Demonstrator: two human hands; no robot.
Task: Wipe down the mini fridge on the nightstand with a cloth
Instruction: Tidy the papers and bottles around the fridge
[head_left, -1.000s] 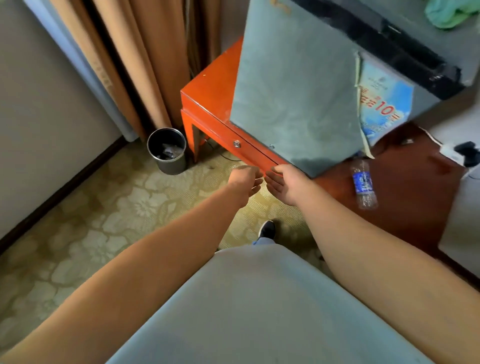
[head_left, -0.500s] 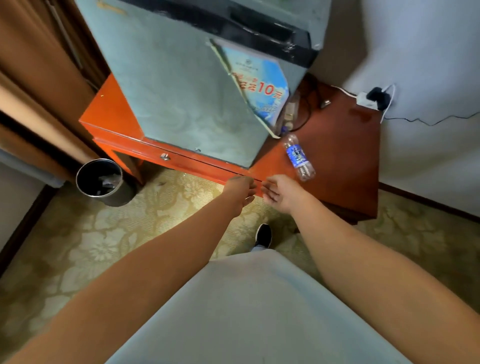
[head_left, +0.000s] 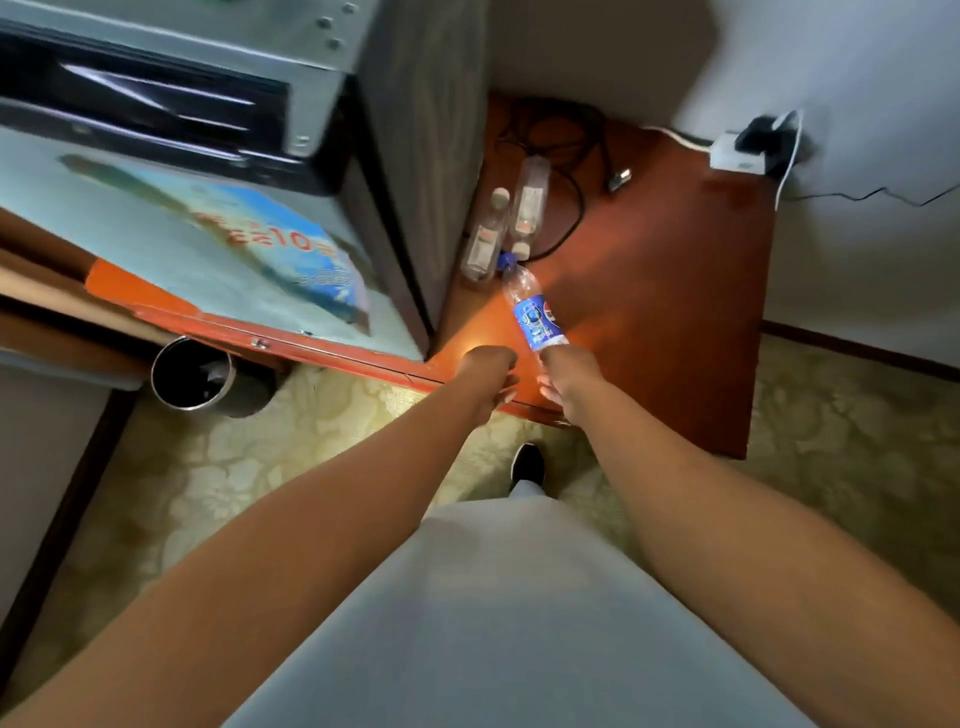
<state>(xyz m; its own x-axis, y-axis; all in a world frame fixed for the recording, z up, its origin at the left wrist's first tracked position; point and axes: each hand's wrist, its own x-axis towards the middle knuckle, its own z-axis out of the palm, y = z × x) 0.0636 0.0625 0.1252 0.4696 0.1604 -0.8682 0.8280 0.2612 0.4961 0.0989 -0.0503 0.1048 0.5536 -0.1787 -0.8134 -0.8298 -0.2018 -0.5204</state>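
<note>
1. Found the fridge (head_left: 218, 270) at the left end of the nightstand (head_left: 675, 312), door towards the camera. Saw no cloth anywhere in view. Risked stalling the wipe before it began, with nothing to wipe with.
2. Saw the left hand (head_left: 485, 371) curled shut at the front edge, seemingly empty. Could not tell the state of the right hand (head_left: 566, 379), with fingers turned down over the edge and palm hidden.
3. Noted a bottle (head_left: 535, 317) lying on its side just beyond the right hand, base perhaps touching it, though too blurred to be sure. Could have nudged it with a careless reach, rolling it off the edge or into the two clear bottles (head_left: 506, 228) beside the fridge.
4. Noted cables (head_left: 566, 156) looped behind those bottles. Might have snagged a hand working along the fridge's side and tugged the plug (head_left: 743, 150) at the wall.
5. Saw a poster (head_left: 270, 249) on the door, apparently lifting at its lower corner. Could have torn or peeled it with a firm wipe across that edge.
</note>
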